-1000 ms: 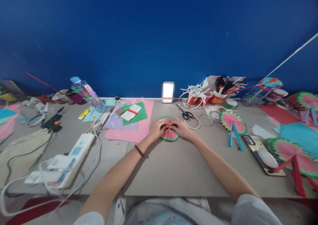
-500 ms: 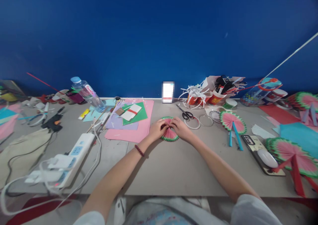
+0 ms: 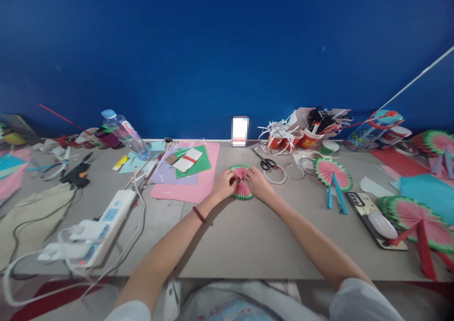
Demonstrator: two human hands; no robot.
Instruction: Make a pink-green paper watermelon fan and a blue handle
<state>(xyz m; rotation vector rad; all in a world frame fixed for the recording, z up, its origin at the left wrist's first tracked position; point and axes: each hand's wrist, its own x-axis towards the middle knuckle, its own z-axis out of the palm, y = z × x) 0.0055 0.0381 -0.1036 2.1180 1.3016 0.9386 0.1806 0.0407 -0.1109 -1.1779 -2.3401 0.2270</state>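
Observation:
A round pleated paper fan [image 3: 241, 183], pink with a green rim like a watermelon slice, lies on the grey table [image 3: 241, 236] in front of me. My left hand [image 3: 223, 185] pinches its left half with closed fingers. My right hand [image 3: 258, 184] grips its right half the same way. The two hands meet at the fan's centre and cover much of it. A dark red bead bracelet [image 3: 199, 214] sits on my left wrist.
Black scissors [image 3: 265, 161] and tape rings lie just right of the fan. Coloured paper sheets [image 3: 187, 172], a water bottle [image 3: 125, 133], a glue gun [image 3: 75, 174] and a power strip [image 3: 102, 224] fill the left. Finished fans [image 3: 333, 174], a phone and mouse [image 3: 381, 225] lie right.
Both hands have squeezed slightly closer together over the fan's centre, so less of the fan shows. Nothing else on the table has moved.

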